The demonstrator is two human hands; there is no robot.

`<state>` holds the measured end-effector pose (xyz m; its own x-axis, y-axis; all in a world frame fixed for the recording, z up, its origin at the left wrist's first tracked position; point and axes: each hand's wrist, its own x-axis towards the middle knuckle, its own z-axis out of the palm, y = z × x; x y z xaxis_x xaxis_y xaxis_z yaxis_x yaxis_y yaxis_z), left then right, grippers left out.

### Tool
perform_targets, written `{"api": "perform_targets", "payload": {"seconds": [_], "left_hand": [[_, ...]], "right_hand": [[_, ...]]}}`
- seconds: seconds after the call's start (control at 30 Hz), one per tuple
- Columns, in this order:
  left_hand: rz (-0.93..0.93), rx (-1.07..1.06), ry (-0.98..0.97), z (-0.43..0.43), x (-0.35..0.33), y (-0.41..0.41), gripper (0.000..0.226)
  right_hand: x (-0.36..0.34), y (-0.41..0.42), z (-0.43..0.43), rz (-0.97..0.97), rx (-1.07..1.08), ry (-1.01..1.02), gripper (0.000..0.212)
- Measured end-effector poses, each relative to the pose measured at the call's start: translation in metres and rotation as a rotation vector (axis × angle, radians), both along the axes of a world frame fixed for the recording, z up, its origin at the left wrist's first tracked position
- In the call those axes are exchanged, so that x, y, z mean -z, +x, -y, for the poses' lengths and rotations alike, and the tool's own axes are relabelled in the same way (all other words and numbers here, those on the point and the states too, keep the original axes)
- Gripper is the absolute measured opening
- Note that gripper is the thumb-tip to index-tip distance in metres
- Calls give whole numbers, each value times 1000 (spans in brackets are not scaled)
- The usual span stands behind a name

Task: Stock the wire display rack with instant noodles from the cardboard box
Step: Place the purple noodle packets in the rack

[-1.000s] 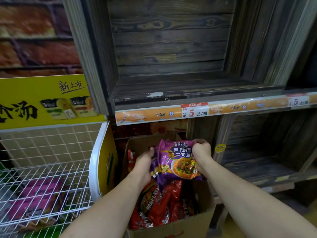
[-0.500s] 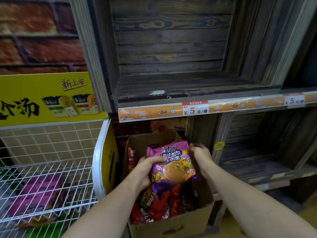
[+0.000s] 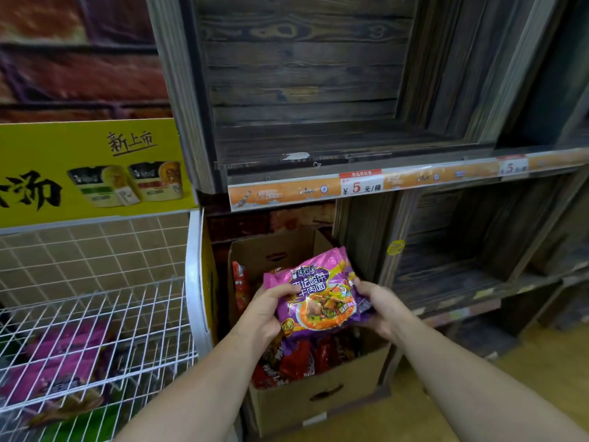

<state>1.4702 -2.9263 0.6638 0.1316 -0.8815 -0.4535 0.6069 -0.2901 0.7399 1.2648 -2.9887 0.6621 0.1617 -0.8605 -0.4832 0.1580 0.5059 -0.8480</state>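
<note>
Head view, far left: the wire display rack [image 3: 95, 330] runs off the left and bottom edges, so its full width is unseen. Through its white wire shelf, purple packets [image 3: 60, 358] lie on a lower tier. The grid blurs them, and they look like two or three, though I cannot count them surely. Above the rack, one yellow sign [image 3: 89, 148] is cut off at the left and shows two printed noodle cups [image 3: 105, 186].

Just right of the rack stands one open cardboard box [image 3: 318, 400]. Red packets [image 3: 299, 358] are crammed inside, too overlapped and shaded to number.

Over the box, the left hand [image 3: 264, 317] grips the left edge of a purple noodle packet [image 3: 318, 301], thumb curled on its front and fingers hidden behind. A second purple edge peeks out behind its top, and how many are held I cannot tell. The right hand [image 3: 379, 307] pinches the packet's right side, its fingertips hidden under the wrapper.

Behind, dark wooden shelving [image 3: 302, 74] carries one orange price strip [image 3: 287, 194] with two white price tags [image 3: 360, 185], the right one blurred.
</note>
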Motion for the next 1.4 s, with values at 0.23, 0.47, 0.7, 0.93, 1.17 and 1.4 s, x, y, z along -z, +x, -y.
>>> {"api": "perform_targets", "payload": {"seconds": [0.23,0.47,0.7,0.93,1.17,1.4], "left_hand": [[-21,-90,72,-34,11,-1,51],[104,-339,51,-72,8,-45,51],[89,-501,-13,-127,-4,-121,39],[-85,-653,-54,-191,-22,-144,53],[5,-461,-82,-287,-42,-111,94],[224,-698,-13,-375,-32,-34,66]], "right_hand": [[3,-45,-29,153,295,-36,28],[-16,-77,-75,79,342,-139,21],[-33,-80,-141,-514,286,-561,35],[-17,-44,-246,-801,-28,-1095,29],[-8,-13,-320,-881,-262,-1260,61],[-16,50,-379,-690,-722,-1298,58]]}}
